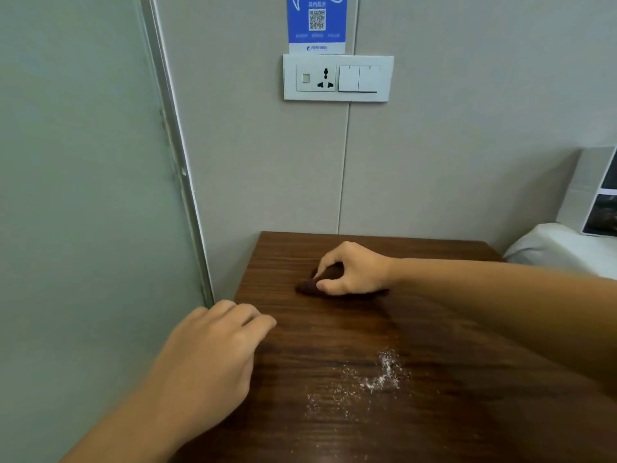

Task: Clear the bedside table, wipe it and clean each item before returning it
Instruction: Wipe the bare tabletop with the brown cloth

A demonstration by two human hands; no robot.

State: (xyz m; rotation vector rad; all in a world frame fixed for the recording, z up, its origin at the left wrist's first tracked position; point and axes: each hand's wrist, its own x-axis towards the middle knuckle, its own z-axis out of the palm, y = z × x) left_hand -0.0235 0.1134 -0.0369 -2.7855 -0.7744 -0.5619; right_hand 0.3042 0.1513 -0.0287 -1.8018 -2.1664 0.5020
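Observation:
The dark wooden bedside table (417, 426) fills the lower right of the head view. My right hand (354, 269) reaches in from the right and grips a small dark brown cloth (309, 287), bunched under its curled fingers on the far middle of the tabletop. My left hand (213, 355) lies at the table's left edge with relaxed fingers and holds nothing. A patch of white powder (377, 379) is scattered on the near middle of the tabletop, between the two hands and closer to me.
A grey wall stands behind the table, with a white socket and switch panel (338, 77) and a blue QR sign (316, 23) above it. A frosted glass panel (83, 195) is on the left. A white bed corner (561, 248) and a white box (594, 192) are on the right.

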